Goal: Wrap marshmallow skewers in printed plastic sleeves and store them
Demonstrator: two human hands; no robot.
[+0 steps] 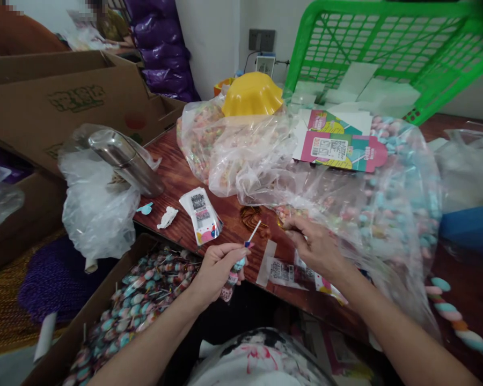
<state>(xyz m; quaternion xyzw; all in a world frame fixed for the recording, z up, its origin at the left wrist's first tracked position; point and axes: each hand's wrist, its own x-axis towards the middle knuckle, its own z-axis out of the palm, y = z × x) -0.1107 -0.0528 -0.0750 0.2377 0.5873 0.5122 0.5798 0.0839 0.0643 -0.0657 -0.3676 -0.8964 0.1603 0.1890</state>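
Observation:
My left hand [219,268] is closed around a wrapped marshmallow lollipop [238,265]. Its white stick points up and the wrapper is gathered at the stick's base. Over the table, my right hand [312,241] has its fingers pinched together, with a thin gold twist tie [280,221] at the fingertips. Between the hands lies a loose bundle of gold-brown twist ties [253,219]. Flat printed clear wrappers [284,273] lie under my right hand at the table edge. A stack of printed wrappers [201,214] sits beyond my left hand.
A box [145,289] full of wrapped lollipops stands below, left of the table. Clear bags of marshmallows [398,198] cover the table's back, bearing printed cartons [340,145] and a yellow bowl [253,95]. A steel flask [126,163] and green basket [293,59] stand nearby.

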